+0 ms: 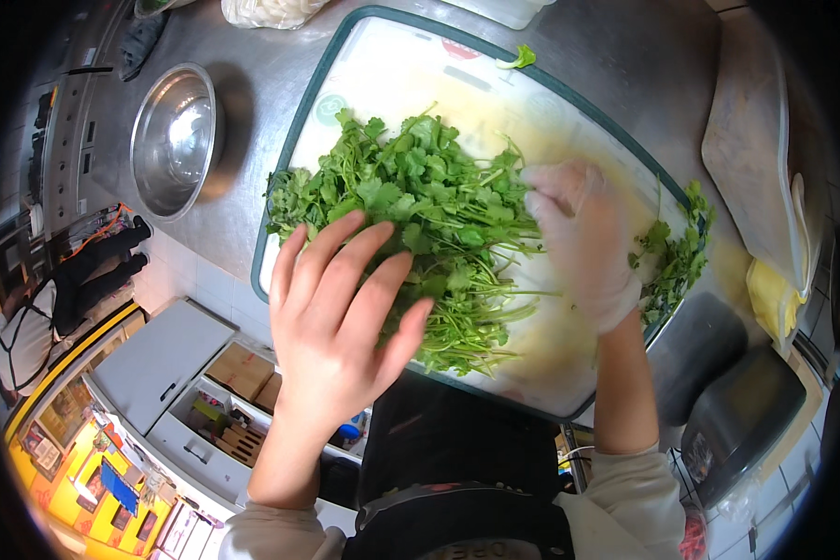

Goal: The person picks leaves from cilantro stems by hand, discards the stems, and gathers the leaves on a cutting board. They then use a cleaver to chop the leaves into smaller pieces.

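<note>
A large pile of fresh cilantro [420, 189] lies on a white cutting board [567, 115] with a dark green rim. The leaves spread to the left and the thin stems point right. My left hand [343, 294], bare and with fingers apart, is over the front left part of the pile, its fingertips at the leaves. My right hand [577, 231] wears a clear glove and is blurred. Its curled fingers are beside the stem ends, and whether a stem is between them cannot be made out. A smaller heap of cilantro [675, 259] sits at the board's right edge.
A steel bowl [178, 143] stands left of the board on the steel counter [245, 42]. One loose leaf [521, 57] lies on the far rim. Clear plastic bins [749, 147] and a black container [742, 420] are to the right. Another person [56, 301] is at far left.
</note>
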A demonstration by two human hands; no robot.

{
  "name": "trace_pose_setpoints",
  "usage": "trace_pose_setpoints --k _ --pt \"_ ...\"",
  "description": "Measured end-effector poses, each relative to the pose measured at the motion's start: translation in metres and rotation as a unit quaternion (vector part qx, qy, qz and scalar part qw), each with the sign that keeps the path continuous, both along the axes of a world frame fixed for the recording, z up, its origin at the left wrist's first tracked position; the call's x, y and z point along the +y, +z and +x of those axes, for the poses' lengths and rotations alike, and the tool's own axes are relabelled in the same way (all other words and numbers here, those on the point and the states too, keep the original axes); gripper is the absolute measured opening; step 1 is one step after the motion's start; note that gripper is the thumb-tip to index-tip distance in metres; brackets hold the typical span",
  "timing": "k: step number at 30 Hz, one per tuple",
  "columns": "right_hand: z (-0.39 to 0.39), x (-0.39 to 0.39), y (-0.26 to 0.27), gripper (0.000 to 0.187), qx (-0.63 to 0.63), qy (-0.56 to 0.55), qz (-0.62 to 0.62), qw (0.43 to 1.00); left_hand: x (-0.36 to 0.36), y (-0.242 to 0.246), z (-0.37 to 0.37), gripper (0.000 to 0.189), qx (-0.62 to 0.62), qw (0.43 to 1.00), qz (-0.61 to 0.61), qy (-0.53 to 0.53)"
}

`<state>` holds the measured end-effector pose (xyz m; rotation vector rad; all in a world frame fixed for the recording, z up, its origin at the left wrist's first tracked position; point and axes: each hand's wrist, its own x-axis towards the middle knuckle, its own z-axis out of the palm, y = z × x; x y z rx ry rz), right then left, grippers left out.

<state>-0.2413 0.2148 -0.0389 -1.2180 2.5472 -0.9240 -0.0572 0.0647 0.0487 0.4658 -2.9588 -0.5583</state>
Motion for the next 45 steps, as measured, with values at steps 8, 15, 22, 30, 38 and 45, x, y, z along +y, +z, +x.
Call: trace_pose_setpoints --k 8,15,22,30,38,45 --pt "0.081 0.020 0.037 0.026 0.040 0.200 -0.015 0.979 -0.009 -0.013 -0.023 0.050 -0.089 0.994 -0.020 -0.057" --pt "0.087 0.059 0.038 0.043 0.009 0.165 -0.072 0.984 0.000 -0.001 0.017 0.044 -0.141 0.989 -0.020 -0.045" --pt "0.018 0.025 0.017 0.026 -0.036 -0.005 -0.021 0.999 0.008 -0.006 0.030 0.030 -0.156 0.987 -0.028 -0.023" --pt "-0.011 -0.010 0.003 0.016 0.060 0.060 -0.015 0.996 0.005 -0.007 0.032 0.030 -0.160 0.987 -0.019 -0.024" --pt "-0.021 0.021 0.023 0.027 -0.022 -0.028 -0.012 0.999 0.004 -0.005 0.029 0.027 -0.150 0.988 -0.031 -0.025" --pt "-0.022 0.009 0.014 0.032 0.038 0.088 -0.014 0.995 0.003 0.020 0.008 0.016 0.035 0.999 -0.035 0.017"
